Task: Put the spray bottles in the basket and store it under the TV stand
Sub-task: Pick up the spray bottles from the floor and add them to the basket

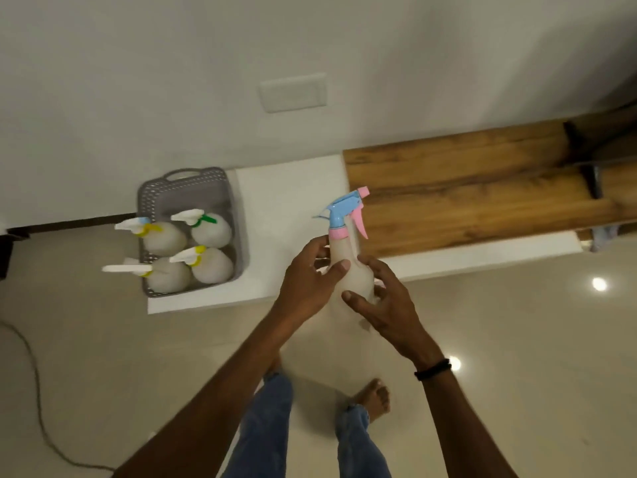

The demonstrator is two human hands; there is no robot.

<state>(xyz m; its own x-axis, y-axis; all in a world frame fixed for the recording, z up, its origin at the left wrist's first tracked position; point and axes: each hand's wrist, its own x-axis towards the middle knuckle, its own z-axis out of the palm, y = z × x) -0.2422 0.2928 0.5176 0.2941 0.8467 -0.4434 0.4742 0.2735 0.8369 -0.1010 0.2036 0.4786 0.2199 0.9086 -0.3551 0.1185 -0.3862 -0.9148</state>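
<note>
The person stands over a low white table set against a pale wall, holding a translucent white plastic spray bottle with a blue-and-pink trigger head upright in front of them. The left grip is the person's left hand. It is wrapped round the bottle's upper body, just under the pink collar, with the thumb lying across the front. The right grip (the hand with a black band on its wrist) cups the lower body from the other side, fingers curled behind and thumb in front. So both are grasping the same bottle, which is held over the table's front edge, clear of its surface.

To the left, near the table's end, sits a grey perforated plastic basket with a loop handle. Four round translucent white spray bottles stand upright inside it in two rows. Their white trigger heads all point left and carry yellow, green or pale blue bands. The basket and the held bottle are well apart.

To the right the tabletop changes to a brown wooden plank surface. A blank white plate is fixed to the wall above. A thin dark cable trails over the glossy beige tiled floor at the left. Below are blue jeans and a bare foot.
</note>
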